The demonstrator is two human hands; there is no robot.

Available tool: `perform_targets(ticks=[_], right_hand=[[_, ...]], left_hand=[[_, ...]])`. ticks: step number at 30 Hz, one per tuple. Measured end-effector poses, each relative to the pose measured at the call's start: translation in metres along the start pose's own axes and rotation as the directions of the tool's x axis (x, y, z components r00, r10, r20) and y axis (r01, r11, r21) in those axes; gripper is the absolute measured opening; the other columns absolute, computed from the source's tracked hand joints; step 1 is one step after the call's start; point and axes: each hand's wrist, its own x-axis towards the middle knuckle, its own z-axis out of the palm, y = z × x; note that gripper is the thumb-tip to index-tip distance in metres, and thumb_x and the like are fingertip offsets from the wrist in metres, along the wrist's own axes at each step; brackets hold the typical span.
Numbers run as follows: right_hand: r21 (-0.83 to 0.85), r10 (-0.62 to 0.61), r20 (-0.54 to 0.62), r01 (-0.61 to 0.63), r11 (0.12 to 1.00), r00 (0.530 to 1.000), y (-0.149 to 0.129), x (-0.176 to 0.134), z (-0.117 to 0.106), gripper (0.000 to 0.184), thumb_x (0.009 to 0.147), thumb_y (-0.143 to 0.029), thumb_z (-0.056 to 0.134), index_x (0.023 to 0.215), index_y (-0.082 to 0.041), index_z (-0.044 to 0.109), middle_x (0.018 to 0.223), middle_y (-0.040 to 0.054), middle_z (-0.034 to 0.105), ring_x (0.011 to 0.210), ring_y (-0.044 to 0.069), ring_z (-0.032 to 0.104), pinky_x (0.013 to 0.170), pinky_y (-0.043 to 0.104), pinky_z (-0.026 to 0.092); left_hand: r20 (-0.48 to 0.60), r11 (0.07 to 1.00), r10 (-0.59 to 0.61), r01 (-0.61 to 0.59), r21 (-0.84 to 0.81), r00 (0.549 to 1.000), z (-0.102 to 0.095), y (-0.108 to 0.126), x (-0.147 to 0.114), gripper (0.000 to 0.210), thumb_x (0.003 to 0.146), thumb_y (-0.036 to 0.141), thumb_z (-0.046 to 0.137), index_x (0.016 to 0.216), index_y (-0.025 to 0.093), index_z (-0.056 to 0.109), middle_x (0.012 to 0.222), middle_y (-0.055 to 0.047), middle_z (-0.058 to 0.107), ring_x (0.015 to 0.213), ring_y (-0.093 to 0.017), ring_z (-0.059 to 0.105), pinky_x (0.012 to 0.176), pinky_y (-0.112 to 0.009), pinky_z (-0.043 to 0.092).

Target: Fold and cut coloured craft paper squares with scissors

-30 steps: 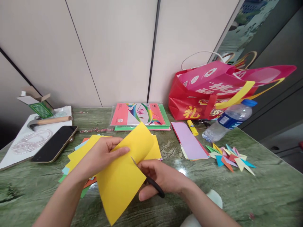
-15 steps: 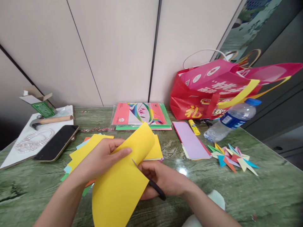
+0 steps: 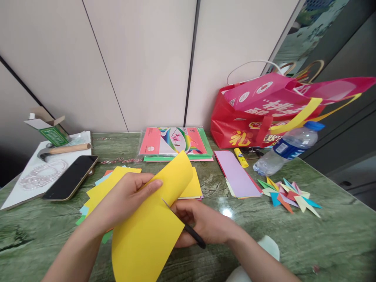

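Observation:
A large sheet of yellow paper (image 3: 143, 235) is held up over the table, its upper part curling over. My left hand (image 3: 132, 196) pinches it near the middle, thumb on top. In my right hand (image 3: 199, 221) is a pair of scissors (image 3: 194, 235) with black handles, the fingers wrapped round them. A pointed blade shows on the paper at a cut running in from the right edge; the other blade is hidden. Under my left arm lie stacked coloured sheets (image 3: 114, 180), yellow on top. Behind the held sheet rests another yellow pile (image 3: 192, 186).
Packaged coloured paper (image 3: 176, 141) lies by the wall. To the right are lilac strips (image 3: 237, 174), a glue stick (image 3: 241, 158), a plastic bottle (image 3: 289, 149), folded paper pieces (image 3: 290, 194) and a red bag (image 3: 232, 121). A phone (image 3: 70, 178) and hammer-like tool (image 3: 69, 149) lie left.
The yellow sheet's lower part has shifted slightly left, and the scissors have moved a little, their blade tip now slightly left and lower. Both hands keep their holds.

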Motion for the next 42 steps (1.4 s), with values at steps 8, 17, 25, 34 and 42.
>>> perform_targets(ticks=[8,17,25,34,42], right_hand=[[0.022,0.008,-0.009,-0.007,1.0,1.0,0.002,0.0,-0.001,0.027,0.06,-0.016,0.072,0.081,-0.014,0.055,0.075,-0.0023,0.06,0.069,0.01,0.054,0.07,0.025,0.043],[0.034,0.041,-0.042,-0.039,0.999,0.998,0.004,0.002,-0.002,0.036,0.052,-0.023,0.078,0.078,-0.014,0.055,0.07,-0.0043,0.059,0.063,0.008,0.05,0.063,0.021,0.04],[0.023,0.066,-0.073,-0.064,0.998,0.995,0.003,0.003,0.001,0.036,0.05,-0.024,0.079,0.073,-0.014,0.053,0.062,-0.0068,0.054,0.053,0.005,0.044,0.052,0.016,0.037],[-0.034,0.081,-0.082,-0.084,0.996,0.993,0.002,0.003,0.0,0.031,0.057,-0.029,0.073,0.071,-0.013,0.051,0.06,-0.0055,0.054,0.049,0.005,0.045,0.045,0.016,0.04],[-0.016,0.087,-0.097,-0.088,0.996,0.992,0.001,0.004,0.002,0.036,0.05,-0.03,0.078,0.069,-0.013,0.052,0.056,-0.007,0.054,0.044,0.003,0.044,0.041,0.014,0.039]], left_hand=[[-0.046,0.999,-0.026,0.025,-0.027,0.999,0.001,-0.002,0.004,0.043,0.076,0.057,0.042,0.06,0.016,0.042,0.052,0.006,0.037,0.045,-0.006,0.034,0.04,-0.018,0.024],[-0.019,0.999,-0.028,0.028,-0.016,0.999,0.0,-0.008,0.012,0.043,0.077,0.057,0.04,0.062,0.017,0.042,0.053,0.004,0.042,0.046,-0.008,0.041,0.04,-0.019,0.027],[-0.026,1.0,-0.021,0.021,-0.004,0.999,0.0,-0.006,0.012,0.043,0.077,0.056,0.041,0.06,0.017,0.04,0.052,0.005,0.04,0.045,-0.008,0.04,0.04,-0.019,0.027],[-0.02,1.0,-0.01,0.01,-0.016,1.0,0.0,-0.006,0.01,0.042,0.077,0.055,0.041,0.061,0.017,0.04,0.052,0.005,0.039,0.044,-0.007,0.038,0.039,-0.018,0.025],[-0.032,1.0,-0.008,0.008,0.002,0.999,-0.001,-0.004,0.01,0.042,0.078,0.055,0.04,0.059,0.017,0.038,0.051,0.005,0.039,0.044,-0.008,0.038,0.039,-0.019,0.026]])
